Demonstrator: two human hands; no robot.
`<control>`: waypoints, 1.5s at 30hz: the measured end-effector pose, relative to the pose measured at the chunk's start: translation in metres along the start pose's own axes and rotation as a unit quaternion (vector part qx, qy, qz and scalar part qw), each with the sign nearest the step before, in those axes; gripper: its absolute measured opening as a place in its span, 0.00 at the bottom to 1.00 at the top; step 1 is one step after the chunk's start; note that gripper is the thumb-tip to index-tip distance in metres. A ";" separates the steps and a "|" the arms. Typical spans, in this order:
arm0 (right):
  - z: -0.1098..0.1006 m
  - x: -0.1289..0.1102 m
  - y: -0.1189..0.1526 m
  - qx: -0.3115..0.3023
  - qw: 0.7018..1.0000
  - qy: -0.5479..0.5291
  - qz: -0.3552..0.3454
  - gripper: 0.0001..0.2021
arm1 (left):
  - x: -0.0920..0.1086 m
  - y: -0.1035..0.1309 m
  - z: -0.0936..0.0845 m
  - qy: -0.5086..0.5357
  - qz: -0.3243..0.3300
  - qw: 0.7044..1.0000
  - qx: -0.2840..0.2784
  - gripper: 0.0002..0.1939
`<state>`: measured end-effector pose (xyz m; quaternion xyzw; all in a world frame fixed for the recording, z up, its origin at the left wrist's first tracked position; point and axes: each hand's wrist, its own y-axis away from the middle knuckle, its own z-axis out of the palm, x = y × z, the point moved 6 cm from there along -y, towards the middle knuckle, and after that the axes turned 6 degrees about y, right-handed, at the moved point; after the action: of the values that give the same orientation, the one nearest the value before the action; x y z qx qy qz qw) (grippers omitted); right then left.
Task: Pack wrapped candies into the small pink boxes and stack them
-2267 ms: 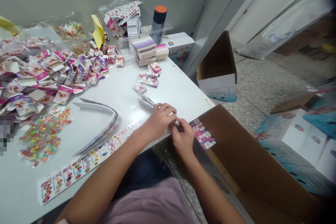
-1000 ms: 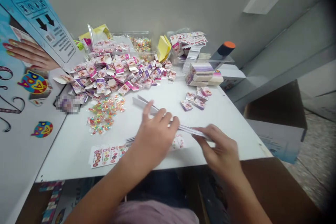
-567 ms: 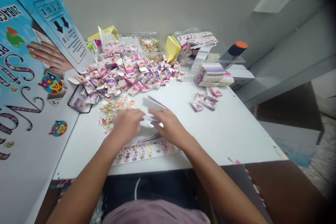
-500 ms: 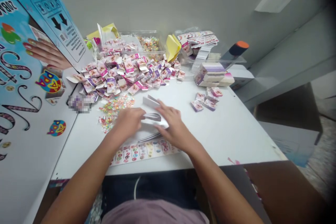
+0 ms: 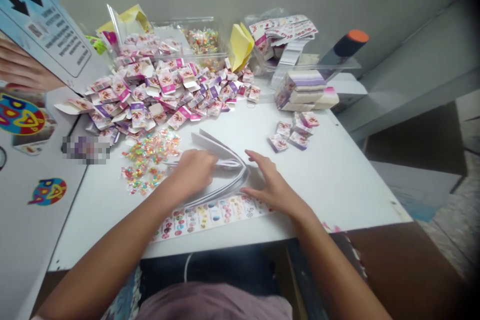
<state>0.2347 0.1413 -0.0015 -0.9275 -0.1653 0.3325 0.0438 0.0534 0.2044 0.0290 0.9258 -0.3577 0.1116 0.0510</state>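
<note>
A bundle of white paper sheets (image 5: 215, 187) lies bent over on itself in front of me, its curved fold toward the right. Inside the fold, my left hand (image 5: 195, 172) is closed around an inner folded sheet, whose looped end sticks out at the right of the fist. My right hand (image 5: 272, 180) is open just right of the fold, thumb and fingers apart; whether it touches the paper I cannot tell. Below the bundle lies a strip of nail stickers (image 5: 213, 217) with colourful printed patterns. Small bags of coloured beads (image 5: 150, 160) lie left of my left hand.
Many small pink and purple boxes (image 5: 165, 85) are heaped at the back left, before a clear tray of beads (image 5: 204, 42). Several closed boxes (image 5: 294, 132) sit at the right, near bundled cards (image 5: 302, 90) and an orange-tipped dark cylinder (image 5: 345, 47). A large printed carton (image 5: 48, 95) stands at the left.
My right hand has opened wider and drawn off the paper's upper flap to the right. The bent bundle now shows its whole curved fold. The camera view has shifted.
</note>
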 end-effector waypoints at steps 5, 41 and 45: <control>0.007 0.008 -0.020 -0.022 0.999 -0.018 -0.021 0.39 | 0.013 -0.012 0.004 0.020 0.024 0.999 -0.006 0.09; -0.019 0.023 0.000 0.008 0.999 -0.029 -0.042 0.08 | -0.034 0.029 0.028 0.401 -0.154 0.897 0.106 0.49; -0.018 0.019 0.001 -0.005 0.998 -0.019 -0.056 0.11 | -0.029 0.026 0.042 0.471 -0.134 0.864 0.116 0.31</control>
<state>0.2599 0.1473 0.0010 -0.9106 -0.2194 0.3460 0.0548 0.0225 0.1965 -0.0181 0.8012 -0.1478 0.5672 0.1206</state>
